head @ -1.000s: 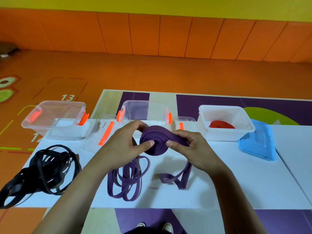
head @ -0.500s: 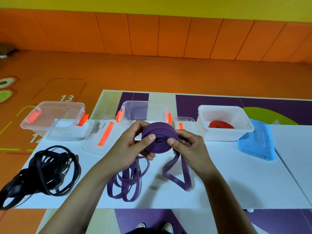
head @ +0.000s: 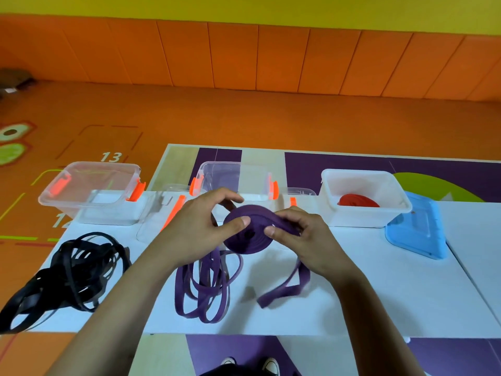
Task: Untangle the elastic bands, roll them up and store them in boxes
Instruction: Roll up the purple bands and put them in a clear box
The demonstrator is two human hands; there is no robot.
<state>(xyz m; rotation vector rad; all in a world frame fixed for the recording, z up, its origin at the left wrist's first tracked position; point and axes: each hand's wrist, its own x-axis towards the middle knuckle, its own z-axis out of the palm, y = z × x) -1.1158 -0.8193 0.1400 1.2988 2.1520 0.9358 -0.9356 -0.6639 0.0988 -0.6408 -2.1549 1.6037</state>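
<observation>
Left hand (head: 193, 229) and right hand (head: 303, 240), fingers curled, pinch a purple roll (head: 248, 230) above the table (head: 379, 280), its loose loops (head: 203, 289) trailing below, before a clear box (head: 233, 183); black bands (head: 78, 267) lie left.

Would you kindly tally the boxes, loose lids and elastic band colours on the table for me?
Boxes: 3 (left clear box, middle clear box, white box)
Loose lids: 3 (left clear lid, right clear lid, blue lid)
Band colours: 3 (purple band, black bands, red band)
Total: 9
</observation>
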